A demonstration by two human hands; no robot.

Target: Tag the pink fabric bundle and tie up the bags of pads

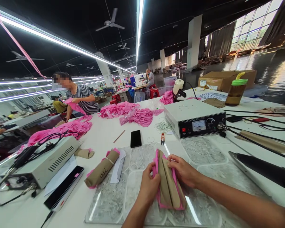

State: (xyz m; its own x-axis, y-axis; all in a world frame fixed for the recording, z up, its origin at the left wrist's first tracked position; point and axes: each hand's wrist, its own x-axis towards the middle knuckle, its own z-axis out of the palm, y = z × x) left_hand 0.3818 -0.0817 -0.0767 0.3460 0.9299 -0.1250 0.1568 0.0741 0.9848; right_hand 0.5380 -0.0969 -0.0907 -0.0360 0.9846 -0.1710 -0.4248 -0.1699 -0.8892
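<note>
Head view: both hands' fingers (174, 164) curl (thumbs inward) around folded bundle (169, 183).

One table (104, 133) bearing two control boxes (194, 117) (49, 160), one phone (136, 138), one bottle (236, 90) and one cardboard box (224, 79). Two brown-paper bundles with pink cloth: one held (168, 183), one rolled (102, 169). Two hands (150, 186) (184, 171).

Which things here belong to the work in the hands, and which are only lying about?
In the work:
- brown paper and pink cloth bundle, held by left hand and right hand
- glass plate under it

Lying about:
- black phone
- pencil
- small scissors
- rolled bundle
- bottle
</note>
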